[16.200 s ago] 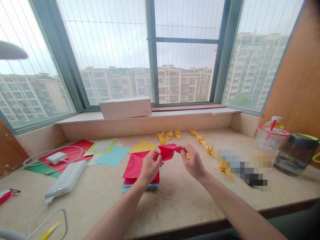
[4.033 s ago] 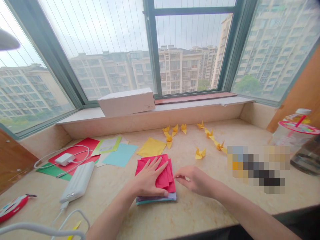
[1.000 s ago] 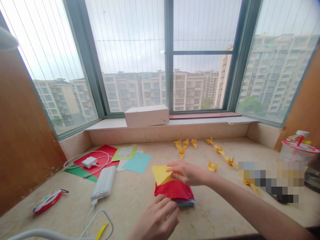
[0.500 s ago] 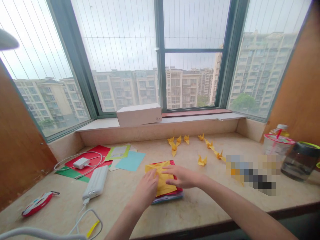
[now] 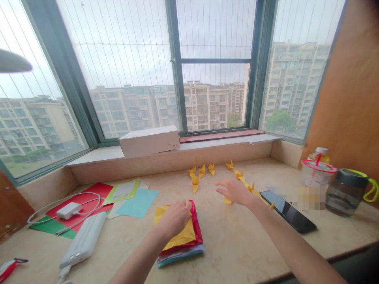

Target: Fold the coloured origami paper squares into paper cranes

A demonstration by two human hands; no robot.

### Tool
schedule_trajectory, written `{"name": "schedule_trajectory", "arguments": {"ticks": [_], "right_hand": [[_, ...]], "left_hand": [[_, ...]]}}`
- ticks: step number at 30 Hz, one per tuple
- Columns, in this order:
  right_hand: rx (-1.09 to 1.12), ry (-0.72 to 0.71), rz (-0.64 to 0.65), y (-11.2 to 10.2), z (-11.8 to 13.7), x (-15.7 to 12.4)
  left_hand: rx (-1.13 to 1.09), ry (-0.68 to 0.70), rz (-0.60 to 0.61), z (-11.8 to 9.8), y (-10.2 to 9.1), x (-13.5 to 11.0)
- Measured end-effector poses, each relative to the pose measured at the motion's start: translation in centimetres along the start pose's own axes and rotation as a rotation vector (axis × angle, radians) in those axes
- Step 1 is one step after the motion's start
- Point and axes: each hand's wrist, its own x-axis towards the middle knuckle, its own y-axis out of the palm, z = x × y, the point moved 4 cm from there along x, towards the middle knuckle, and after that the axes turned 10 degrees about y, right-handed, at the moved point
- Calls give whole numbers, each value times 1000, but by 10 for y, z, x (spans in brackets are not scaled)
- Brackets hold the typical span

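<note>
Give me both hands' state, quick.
Left hand: on the yellow paper, can't tell if gripping.
Right hand: open, holding nothing.

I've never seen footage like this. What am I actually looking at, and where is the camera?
These are a person's own two bare hands, filmed by one camera worn on their head, looking forward and down. Every picture comes from that camera.

The left hand rests on a stack of coloured paper, where a yellow sheet lies over red; whether it grips the paper cannot be told. The right hand is open and holds nothing, reaching out over small yellow paper cranes.

The marble-look ledge under the window also bears a phone, a white power bank, a charger and a loose blue sheet.
</note>
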Motion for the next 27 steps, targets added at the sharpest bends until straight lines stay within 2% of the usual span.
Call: {"name": "schedule_trajectory", "arguments": {"ticks": [2, 4, 7, 10, 12, 17, 23, 27], "right_hand": [[69, -37, -11, 1, -3, -3], [155, -45, -10, -1, -9, -6], [220, -25, 17, -4, -19, -9], [207, -18, 75, 1, -26, -12], [187, 1, 114, 7, -30, -13], [117, 82, 172, 20, -38, -13], [24, 218, 152, 20, -47, -9], [9, 211, 157, 22, -50, -7]], "left_hand": [[28, -111, -3, -1, 8, 0], [47, -144, -34, -7, 9, -7], [18, -71, -32, -21, -1, -25], [-113, 83, 126, -26, -9, -42], [-183, 159, 198, -21, -12, -50], [-175, 140, 253, 1, -1, -54], [-177, 149, 187, 10, 14, -56], [-211, 143, 141, 10, 10, -56]]}}
